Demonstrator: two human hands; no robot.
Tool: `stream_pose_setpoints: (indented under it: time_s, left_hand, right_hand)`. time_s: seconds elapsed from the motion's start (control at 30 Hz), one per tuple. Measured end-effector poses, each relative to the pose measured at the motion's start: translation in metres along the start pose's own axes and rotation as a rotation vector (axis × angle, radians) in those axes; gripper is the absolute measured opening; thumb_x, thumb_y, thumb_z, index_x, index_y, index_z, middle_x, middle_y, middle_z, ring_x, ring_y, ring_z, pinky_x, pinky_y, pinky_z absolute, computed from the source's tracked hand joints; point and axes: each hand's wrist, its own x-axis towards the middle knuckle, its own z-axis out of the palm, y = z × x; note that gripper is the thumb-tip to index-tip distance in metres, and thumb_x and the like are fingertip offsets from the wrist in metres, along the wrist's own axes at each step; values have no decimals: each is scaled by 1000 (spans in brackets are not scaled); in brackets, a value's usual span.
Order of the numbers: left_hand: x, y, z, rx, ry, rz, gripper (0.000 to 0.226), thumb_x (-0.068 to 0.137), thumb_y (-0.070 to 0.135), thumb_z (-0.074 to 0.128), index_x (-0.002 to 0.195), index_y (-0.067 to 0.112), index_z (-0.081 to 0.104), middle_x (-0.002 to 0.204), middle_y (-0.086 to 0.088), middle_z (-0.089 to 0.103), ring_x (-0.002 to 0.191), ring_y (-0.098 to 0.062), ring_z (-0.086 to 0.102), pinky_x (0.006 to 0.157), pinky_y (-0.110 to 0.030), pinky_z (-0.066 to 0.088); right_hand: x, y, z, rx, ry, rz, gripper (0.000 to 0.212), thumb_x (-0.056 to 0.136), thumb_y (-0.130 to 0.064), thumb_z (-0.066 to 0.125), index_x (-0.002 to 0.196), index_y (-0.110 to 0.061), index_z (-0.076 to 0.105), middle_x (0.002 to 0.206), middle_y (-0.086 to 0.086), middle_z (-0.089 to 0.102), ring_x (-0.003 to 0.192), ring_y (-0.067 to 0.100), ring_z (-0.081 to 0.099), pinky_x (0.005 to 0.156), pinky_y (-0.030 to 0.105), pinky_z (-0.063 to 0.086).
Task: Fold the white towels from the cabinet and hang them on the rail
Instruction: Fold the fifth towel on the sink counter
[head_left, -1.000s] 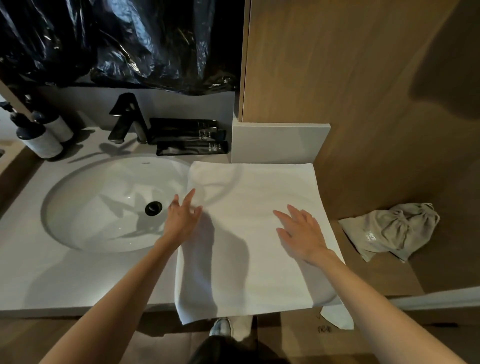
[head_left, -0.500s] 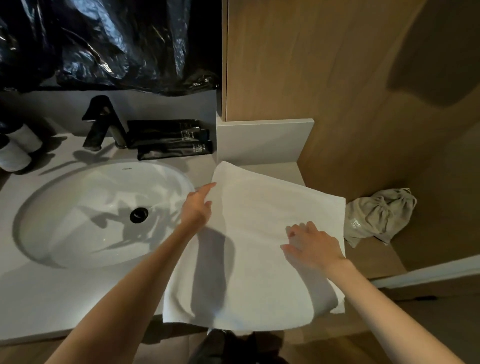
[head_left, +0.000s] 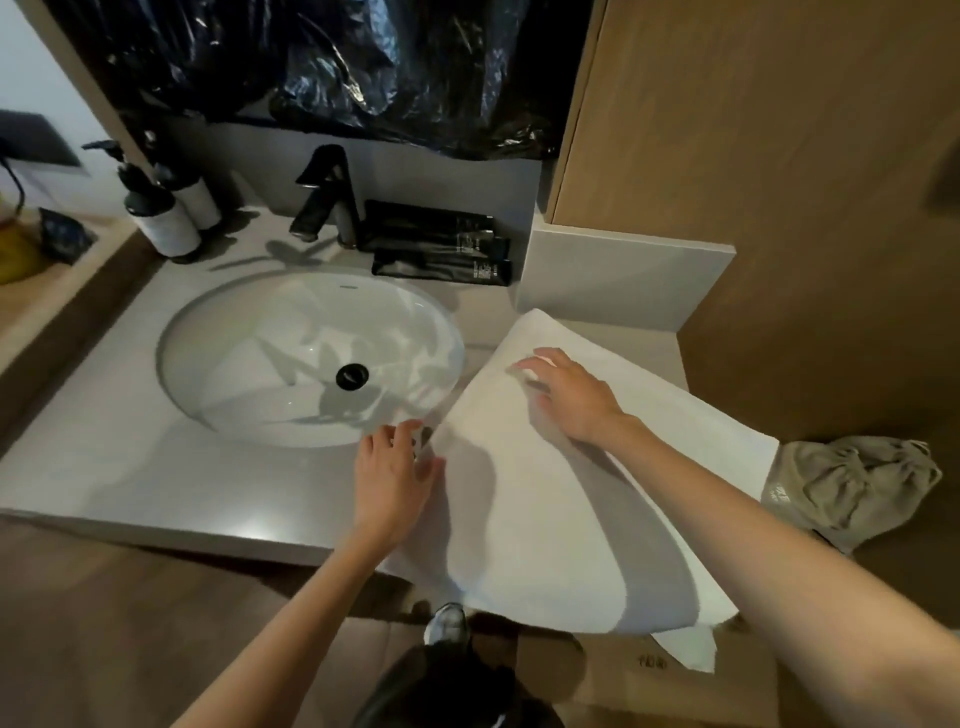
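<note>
We see a white rectangular cloth towel (head_left: 561, 514) lying skewed on the pale grey stone table (head_left: 104, 467) at centre right of the frame. It is just right of the white oval sink (head_left: 249, 358), and its near edge hangs over the table's front. Our right hand (head_left: 571, 395) lies flat on the towel's upper part, fingers (head_left: 537, 358) wide and straight. Our left hand (head_left: 392, 478) rests at the towel's left edge, fingers loosely spread, gripping nothing. A beige drawstring cloth bag (head_left: 852, 488) sits just beside the towel at far right.
</note>
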Motion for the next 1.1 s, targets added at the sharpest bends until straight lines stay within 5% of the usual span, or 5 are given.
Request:
stream_pose_setpoints:
  time_s: [0.17, 0.4, 0.57, 0.77, 1.1]
  left_hand:
    - [-24, -15, -6, -9, -75, -51, 40, 89, 48, 57, 113, 15, 52, 111, -3, 47, 102, -20, 40, 89, -30, 38]
    - [-27, -24, -19, 62, -136, 6, 36, 90, 53, 53, 101, 18, 54, 103, 2, 49, 91, -15, 42, 75, -25, 37]
    - [-30, -5, -36, -322, -115, -26, 25, 93, 41, 50, 99, 17, 49, 90, 5, 61, 75, -13, 61, 59, -19, 46]
    - [14, 36, -80, -293, 69, 56, 21, 95, 40, 52, 92, 20, 53, 67, 8, 52, 65, -10, 50, 56, -27, 35]
    - [108, 131, -180, -56, 251, 487, 32, 93, 36, 58, 83, 6, 63, 75, -4, 59, 70, -23, 53, 61, -35, 35]
  right_hand:
    - [56, -14, 10, -72, -58, -69, 62, 92, 4, 36, 141, -33, 42, 153, 2, 24, 124, 33, 45, 92, 38, 42]
    - [66, -5, 10, -266, 8, -99, 24, 96, -11, 45, 117, -19, 50, 148, 2, 29, 112, 35, 45, 73, 35, 39]
    - [33, 7, -15, -240, 147, -31, 10, 95, -10, 43, 104, -13, 41, 94, 9, 54, 76, 30, 49, 66, 43, 50]
    - [-17, 33, -83, -139, 433, -54, 9, 99, -13, 46, 95, -18, 40, 87, 4, 54, 67, 20, 51, 51, 36, 45]
    - [-83, 55, -209, 75, 748, -20, 19, 99, -17, 51, 116, -13, 59, 114, 2, 58, 97, 12, 55, 86, 24, 48]
